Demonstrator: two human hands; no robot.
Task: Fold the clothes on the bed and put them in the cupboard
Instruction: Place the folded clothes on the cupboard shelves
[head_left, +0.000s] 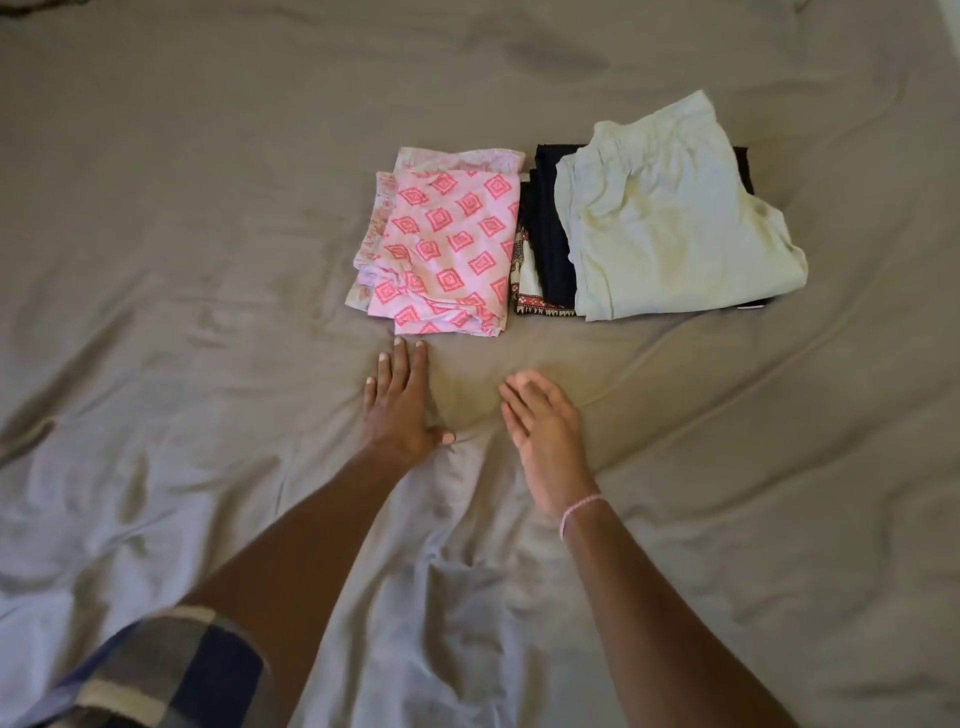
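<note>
Has L hand (400, 400) flat on bed sheet (208, 260), fingers straight, nothing held. Has R hand (540, 426) just beside, fingers straight, empty, blurred. Finds folded pink-print garment (447, 244) just beyond L fingertips; pale green garment (670, 218) atop dark pile (553, 228), beyond R hand.

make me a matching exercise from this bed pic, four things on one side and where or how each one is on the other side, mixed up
Things:
1. pink patterned garment
2. pale green garment
3. black garment
4. left hand

Places or states:
a. lies on top of a darker garment
b. flat on the bed sheet, fingers straight
c. folded, just beyond the fingertips
d. mostly covered, only edges showing

Pairs: 1-c, 2-a, 3-d, 4-b
</note>
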